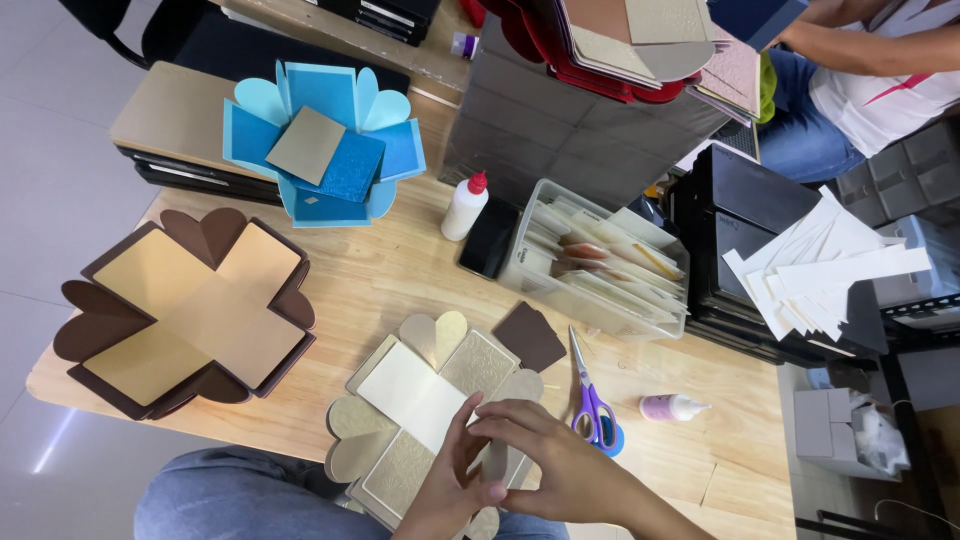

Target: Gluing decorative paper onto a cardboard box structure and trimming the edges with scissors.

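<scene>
- Pressing down on the cream panel [412,394] of a gold unfolded card box [440,420] is what both hands are up to, right at the near edge of the wooden table [390,270]. The left hand [452,488] has its fingers curled and bunched close, tips on the cream panel's edge. The right hand [545,455] lies across with fingers together, tips meeting the left hand's.
- Just right of the gold box lie purple-handled scissors [592,405], and past those a small bottle on its side [672,407].
- Touching the gold box's far right corner is a dark brown card piece [530,336].
- Left of the gold box, well apart, sits a brown and tan unfolded box [190,312], spread out flat.
- Beyond the gold box stands a clear bin of paper sheets [600,262], with a black object [488,238] and a white glue bottle with a red cap [466,205] beside it.
- Further back and left is a blue unfolded box [325,145] resting on a black stack.
- Far right of the gold box, another person [870,70] sits beyond a pile of white paper strips [820,265].
</scene>
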